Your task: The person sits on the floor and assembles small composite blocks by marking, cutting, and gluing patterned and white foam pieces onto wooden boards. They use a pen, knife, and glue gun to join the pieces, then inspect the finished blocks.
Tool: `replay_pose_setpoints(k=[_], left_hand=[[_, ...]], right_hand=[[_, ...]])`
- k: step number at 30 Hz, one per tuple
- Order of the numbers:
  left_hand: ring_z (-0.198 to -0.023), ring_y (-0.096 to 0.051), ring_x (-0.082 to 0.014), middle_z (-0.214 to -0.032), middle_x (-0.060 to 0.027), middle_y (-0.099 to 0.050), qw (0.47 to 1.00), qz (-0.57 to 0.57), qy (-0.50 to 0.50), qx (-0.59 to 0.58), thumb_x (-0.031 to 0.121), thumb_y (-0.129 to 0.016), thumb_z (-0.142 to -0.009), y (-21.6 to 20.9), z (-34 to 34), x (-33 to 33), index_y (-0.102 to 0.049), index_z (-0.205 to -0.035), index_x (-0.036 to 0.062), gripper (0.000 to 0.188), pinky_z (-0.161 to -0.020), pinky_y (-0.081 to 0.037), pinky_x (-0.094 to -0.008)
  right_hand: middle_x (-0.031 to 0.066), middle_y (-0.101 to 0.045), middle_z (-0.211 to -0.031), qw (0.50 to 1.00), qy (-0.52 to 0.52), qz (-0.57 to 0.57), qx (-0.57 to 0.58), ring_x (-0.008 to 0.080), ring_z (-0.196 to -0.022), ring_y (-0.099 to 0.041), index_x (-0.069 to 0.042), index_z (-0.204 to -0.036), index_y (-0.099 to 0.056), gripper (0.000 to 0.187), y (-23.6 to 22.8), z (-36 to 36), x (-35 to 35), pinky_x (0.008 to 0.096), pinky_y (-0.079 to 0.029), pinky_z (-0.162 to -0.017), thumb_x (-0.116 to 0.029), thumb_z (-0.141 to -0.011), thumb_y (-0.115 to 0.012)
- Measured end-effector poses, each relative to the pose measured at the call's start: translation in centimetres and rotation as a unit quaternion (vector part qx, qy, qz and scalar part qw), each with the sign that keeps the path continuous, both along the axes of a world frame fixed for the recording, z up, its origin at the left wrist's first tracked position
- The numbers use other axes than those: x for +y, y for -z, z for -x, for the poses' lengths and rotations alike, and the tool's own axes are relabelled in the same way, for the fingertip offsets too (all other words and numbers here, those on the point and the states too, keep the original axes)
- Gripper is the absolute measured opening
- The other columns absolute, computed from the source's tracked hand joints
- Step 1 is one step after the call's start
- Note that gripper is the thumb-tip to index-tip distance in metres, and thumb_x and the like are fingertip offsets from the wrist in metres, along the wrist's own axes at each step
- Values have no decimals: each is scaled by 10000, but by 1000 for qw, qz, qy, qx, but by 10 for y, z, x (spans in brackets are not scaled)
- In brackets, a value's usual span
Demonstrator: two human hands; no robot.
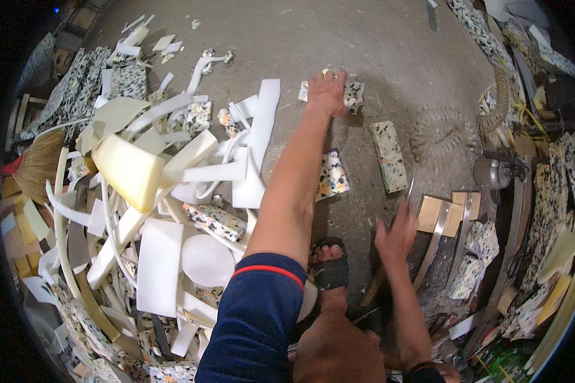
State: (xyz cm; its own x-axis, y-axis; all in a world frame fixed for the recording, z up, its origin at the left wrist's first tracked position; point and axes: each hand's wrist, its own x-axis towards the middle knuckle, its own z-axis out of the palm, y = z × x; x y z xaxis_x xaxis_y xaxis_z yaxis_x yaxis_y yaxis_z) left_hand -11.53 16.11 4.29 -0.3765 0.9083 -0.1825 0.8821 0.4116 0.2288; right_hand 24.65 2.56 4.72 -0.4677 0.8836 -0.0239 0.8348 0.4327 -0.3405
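Observation:
My left hand [328,94], arm stretched far forward, is closed over the middle of a speckled foam block [354,94] on the floor. Its ends show on both sides of my fingers. My right hand [396,235] is nearer to me, at the right, smeared by motion. A thin bright sliver [411,185] shows just past its fingertips; I cannot tell whether the hand holds it. Beyond that hand a longer speckled foam block [388,156] lies on the floor. Another speckled foam piece [333,174] lies beside my left forearm, which partly hides it.
A heap of white foam offcuts [160,268] fills the left, with a yellowish foam block [129,171] on top and a straw broom [38,165] behind. At right are a coiled clear hose [442,135], curved metal strips [436,236] and more foam pieces [482,242]. My sandalled foot [330,268] is below.

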Motion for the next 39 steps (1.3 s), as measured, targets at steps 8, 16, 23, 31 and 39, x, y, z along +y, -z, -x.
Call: replay_pose_setpoints(k=[8, 16, 23, 31, 39], left_hand=[[-1225, -591, -332, -1291, -175, -628, 966, 38, -254, -11, 401, -792, -708, 13, 53, -66, -562, -1302, 71, 717, -1002, -491, -456], [-934, -684, -420, -1030, -217, -701, 881, 35, -424, 205, 331, -718, -778, -19, 154, -347, -553, -1214, 39, 550, -837, -541, -504], [-1105, -635, -379, -1182, -250, -651, 909, -278, -310, 32, 232, -763, -818, -89, 78, -347, -476, -1347, -25, 655, -904, -519, -418], [-1418, -384, -281, -1538, -125, -382, 586, -362, -425, -586, 418, -474, -1041, -97, -69, -326, -242, -1573, 79, 673, -1170, -321, -407], [-1231, -540, -242, -1379, -156, -521, 668, -352, -433, -492, 279, -753, -846, -116, -66, -403, -282, -1533, 50, 864, -1035, -448, -403]], right_hand=[[315, -449, -1352, 988, -1, 98, -124, 487, -1214, -507, -131, -1550, -302, 824, 22, 75, 102, 572, -463, -949, -191, -851, -735], [310, -580, -1227, 995, 55, 85, 14, 436, -1129, -597, 24, -1518, -314, 848, 29, 55, 91, 508, -494, -925, -213, -818, -731], [219, -661, -1169, 892, 129, 247, 356, 228, -984, -673, 70, -1464, -365, 738, -27, 92, 38, 354, -549, -811, -250, -909, -730], [299, -526, -1351, 850, -171, 247, 433, 474, -1240, -518, 2, -1461, -423, 723, -117, 177, -108, 491, -429, -1058, -208, -850, -748], [261, -490, -1462, 690, -414, 411, 428, 362, -1345, -500, -57, -1467, -483, 583, -103, 187, -108, 461, -414, -1113, -202, -931, -659]])
